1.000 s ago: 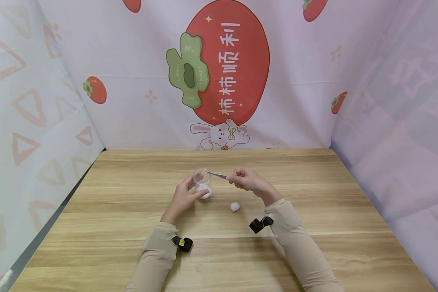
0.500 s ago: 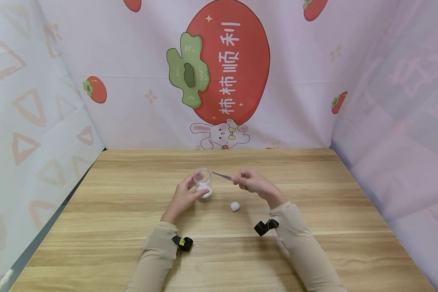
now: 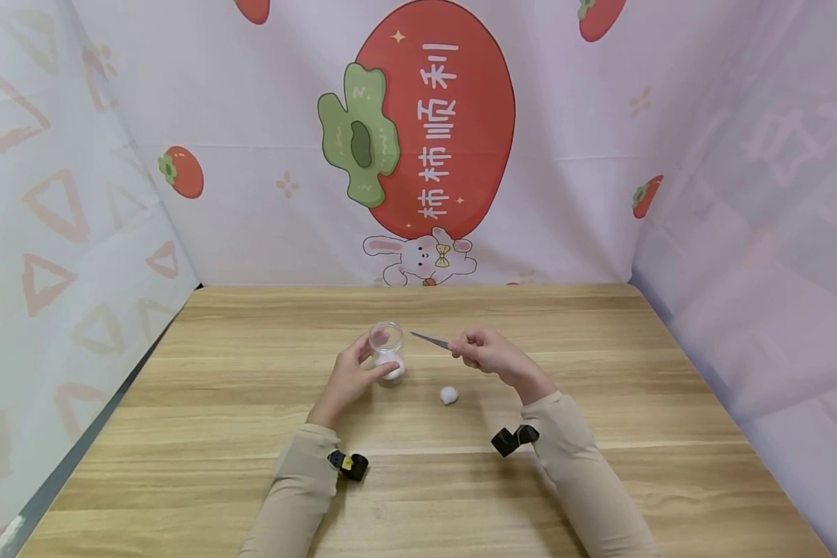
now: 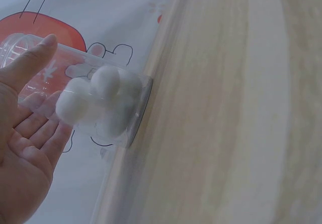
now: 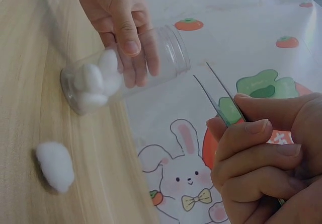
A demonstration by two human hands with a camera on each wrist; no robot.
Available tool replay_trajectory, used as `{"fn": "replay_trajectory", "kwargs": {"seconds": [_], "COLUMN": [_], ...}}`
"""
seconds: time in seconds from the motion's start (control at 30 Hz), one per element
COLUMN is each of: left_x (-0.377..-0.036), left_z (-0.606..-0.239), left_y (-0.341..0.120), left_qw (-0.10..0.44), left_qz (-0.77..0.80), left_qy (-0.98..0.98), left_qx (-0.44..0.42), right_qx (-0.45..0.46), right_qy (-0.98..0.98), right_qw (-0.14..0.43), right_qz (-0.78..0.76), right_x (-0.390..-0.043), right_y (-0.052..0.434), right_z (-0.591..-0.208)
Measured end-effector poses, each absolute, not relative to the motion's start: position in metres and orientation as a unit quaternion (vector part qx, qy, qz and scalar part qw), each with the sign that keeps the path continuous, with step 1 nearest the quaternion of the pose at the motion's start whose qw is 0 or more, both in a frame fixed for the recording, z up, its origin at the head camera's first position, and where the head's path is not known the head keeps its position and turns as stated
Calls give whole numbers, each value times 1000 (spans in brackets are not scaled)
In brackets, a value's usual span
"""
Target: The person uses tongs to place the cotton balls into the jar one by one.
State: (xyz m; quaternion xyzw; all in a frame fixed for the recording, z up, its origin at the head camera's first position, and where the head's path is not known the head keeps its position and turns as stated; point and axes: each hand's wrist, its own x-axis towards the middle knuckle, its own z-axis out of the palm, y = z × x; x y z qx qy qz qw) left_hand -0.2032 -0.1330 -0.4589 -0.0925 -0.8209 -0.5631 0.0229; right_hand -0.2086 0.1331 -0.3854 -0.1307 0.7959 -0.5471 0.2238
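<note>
A clear open-topped jar (image 3: 388,350) stands upright on the table, with several white cotton balls (image 4: 108,100) in its lower part. My left hand (image 3: 352,377) grips it from the left, thumb on one side and fingers round the other. In my right hand (image 3: 491,353) a pair of metal tweezers (image 3: 430,339) is pinched between thumb and forefinger. Their tips are apart, with nothing between them in the right wrist view, and lie just right of the jar's mouth. One loose cotton ball (image 3: 449,395) rests on the table to the right of the jar, below my right hand.
The wooden table (image 3: 251,465) reaches back to a printed cloth backdrop (image 3: 565,155). Further cloth walls close off the left and right sides. Black wrist cameras (image 3: 349,465) are strapped to both sleeves.
My right hand has drawn the tweezers away from the jar's mouth, to the right and slightly towards me. The left hand, the jar and the loose cotton ball have stayed in place.
</note>
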Motion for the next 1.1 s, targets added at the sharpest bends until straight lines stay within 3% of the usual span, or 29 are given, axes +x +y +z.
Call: {"fn": "replay_trajectory", "kwargs": {"seconds": [1.1], "left_x": [-204], "left_z": [-460], "left_y": [-133], "left_qw": [22], "left_qz": [-564], "left_qy": [-820], "left_qx": [-93], "right_qx": [-119], "right_qy": [800], "right_qw": [233], "right_qz": [-540], "right_x": [-198], "right_y": [156], "right_z": [-399]}}
